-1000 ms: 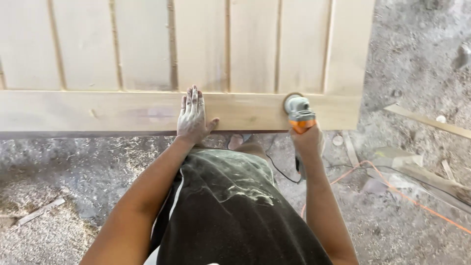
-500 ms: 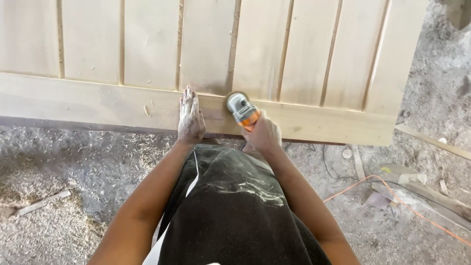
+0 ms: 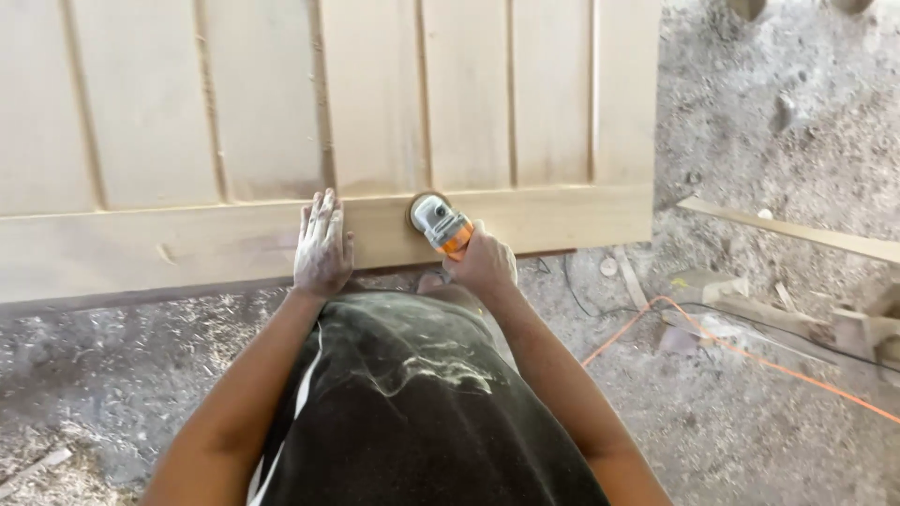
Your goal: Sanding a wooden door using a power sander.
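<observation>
Now the right hand [image 3: 483, 264], gripping the sander [image 3: 438, 223], has slid closer to the flat left hand [image 3: 322, 245].

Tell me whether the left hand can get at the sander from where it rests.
Probably yes: the left hand lies flat on the wooden rail, with only bare wood between it and the sander held by the right hand.

No packages, labels, signs or screens anywhere in view.
</observation>
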